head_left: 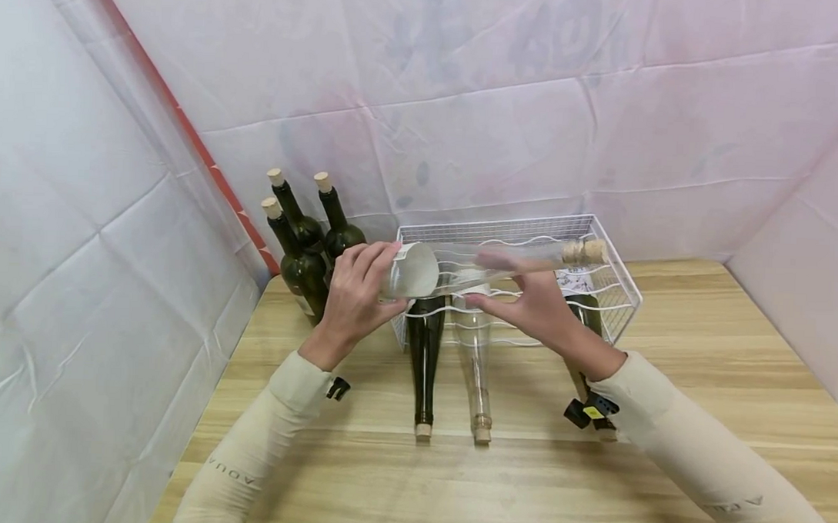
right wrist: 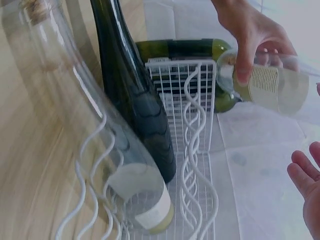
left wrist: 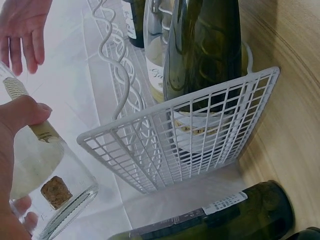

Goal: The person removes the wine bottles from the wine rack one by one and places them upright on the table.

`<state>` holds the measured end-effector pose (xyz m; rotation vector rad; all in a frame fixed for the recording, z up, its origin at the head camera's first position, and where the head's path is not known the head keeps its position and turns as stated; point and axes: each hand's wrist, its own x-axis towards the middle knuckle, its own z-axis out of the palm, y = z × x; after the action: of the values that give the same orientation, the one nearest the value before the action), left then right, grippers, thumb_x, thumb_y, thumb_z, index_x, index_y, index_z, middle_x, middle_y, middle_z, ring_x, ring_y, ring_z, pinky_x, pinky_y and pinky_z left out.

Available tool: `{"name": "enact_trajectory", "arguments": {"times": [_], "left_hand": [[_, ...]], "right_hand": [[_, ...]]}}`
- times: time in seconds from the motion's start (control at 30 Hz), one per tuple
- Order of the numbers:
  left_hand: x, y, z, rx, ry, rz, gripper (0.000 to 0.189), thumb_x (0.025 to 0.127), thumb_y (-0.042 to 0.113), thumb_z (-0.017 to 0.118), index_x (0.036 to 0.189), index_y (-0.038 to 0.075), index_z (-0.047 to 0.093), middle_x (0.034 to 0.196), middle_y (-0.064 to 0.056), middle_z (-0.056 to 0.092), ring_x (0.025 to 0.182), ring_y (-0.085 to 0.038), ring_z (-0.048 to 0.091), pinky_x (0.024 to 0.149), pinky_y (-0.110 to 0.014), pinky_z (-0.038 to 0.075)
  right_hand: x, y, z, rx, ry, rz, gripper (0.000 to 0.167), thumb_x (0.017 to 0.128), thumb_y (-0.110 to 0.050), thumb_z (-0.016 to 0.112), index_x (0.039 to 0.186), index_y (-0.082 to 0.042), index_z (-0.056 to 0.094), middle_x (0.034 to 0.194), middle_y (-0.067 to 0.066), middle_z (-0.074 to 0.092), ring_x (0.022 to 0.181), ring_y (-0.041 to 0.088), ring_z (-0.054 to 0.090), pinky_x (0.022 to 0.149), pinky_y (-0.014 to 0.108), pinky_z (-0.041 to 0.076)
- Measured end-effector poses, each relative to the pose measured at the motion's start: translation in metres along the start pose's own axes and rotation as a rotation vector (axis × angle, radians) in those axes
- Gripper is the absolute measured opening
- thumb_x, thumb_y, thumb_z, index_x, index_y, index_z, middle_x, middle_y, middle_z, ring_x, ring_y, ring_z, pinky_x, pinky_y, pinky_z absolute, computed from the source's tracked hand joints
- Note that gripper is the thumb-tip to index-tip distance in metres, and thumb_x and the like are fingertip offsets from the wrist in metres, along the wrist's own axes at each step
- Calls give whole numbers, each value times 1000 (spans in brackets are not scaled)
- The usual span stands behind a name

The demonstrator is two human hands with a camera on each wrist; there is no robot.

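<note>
My left hand [head_left: 359, 290] grips a clear glass bottle [head_left: 415, 273] near its base, thumb over the pale label. The bottle lies sideways above a white wire rack [head_left: 618, 261], its corked neck [head_left: 586, 252] toward the right. Beside the bottle's middle, my right hand [head_left: 538, 308] has its fingers spread apart; in the left wrist view that hand [left wrist: 22, 32] shows straight fingers around nothing. Below, the rack bears a dark bottle [head_left: 424, 369], a clear bottle [head_left: 480, 371] and a green bottle [head_left: 587, 310], necks toward me. My right forearm partly hides the green one.
Three dark green corked bottles [head_left: 304, 273] stand upright left of the rack, near the back wall sheet [head_left: 479, 140]. Wooden tabletop [head_left: 452, 493] extends in front of the rack and to its right. White sheets enclose the left and right sides.
</note>
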<state>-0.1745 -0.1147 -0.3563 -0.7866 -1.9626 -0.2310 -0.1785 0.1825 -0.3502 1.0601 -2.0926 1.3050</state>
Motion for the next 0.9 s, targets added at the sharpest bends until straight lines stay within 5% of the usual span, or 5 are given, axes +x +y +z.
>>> {"name": "enact_trajectory", "arguments": {"times": [0.1, 0.27, 0.43, 0.67, 0.9], "left_hand": [[-1, -2, -2, -1, 3, -4, 91, 61, 28, 98, 140, 4, 59, 123, -16, 69, 106, -38, 62, 89, -50, 53], [-3, -4, -6, -11, -8, -21, 88, 62, 26, 97, 139, 4, 60, 124, -17, 69, 108, -39, 61, 88, -50, 52], [-5, -4, -8, -16, -18, -45, 88, 64, 28, 96, 140, 3, 59, 125, -18, 68, 109, -39, 60, 89, -51, 52], [-10, -6, -10, -42, 14, -102, 97, 59, 28, 100, 141, 1, 58, 125, -20, 67, 108, -39, 60, 88, -54, 54], [-16, -10, -13, -69, 36, -170, 96, 59, 29, 99, 141, 1, 57, 124, -21, 66, 108, -37, 62, 89, -53, 55]], "right_hand": [[-1, 7, -6, -137, 47, -103, 60, 68, -2, 92, 124, 0, 71, 123, 21, 74, 83, 23, 74, 89, 5, 49], [-6, 15, -24, -265, 47, -108, 48, 83, -22, 86, 127, -6, 71, 85, 13, 75, 45, 0, 23, 45, 20, 30], [-18, 28, -48, -375, 82, -68, 58, 97, -51, 68, 115, 4, 70, 78, 16, 68, 66, 27, 59, 64, 35, 47], [-32, 47, -83, -393, 158, 14, 47, 77, 1, 84, 121, 7, 69, 116, 25, 74, 109, 43, 68, 107, 1, 32], [-40, 56, -107, -476, 183, 166, 41, 84, -6, 81, 122, 6, 70, 119, 29, 72, 113, 49, 67, 109, 24, 47]]}}
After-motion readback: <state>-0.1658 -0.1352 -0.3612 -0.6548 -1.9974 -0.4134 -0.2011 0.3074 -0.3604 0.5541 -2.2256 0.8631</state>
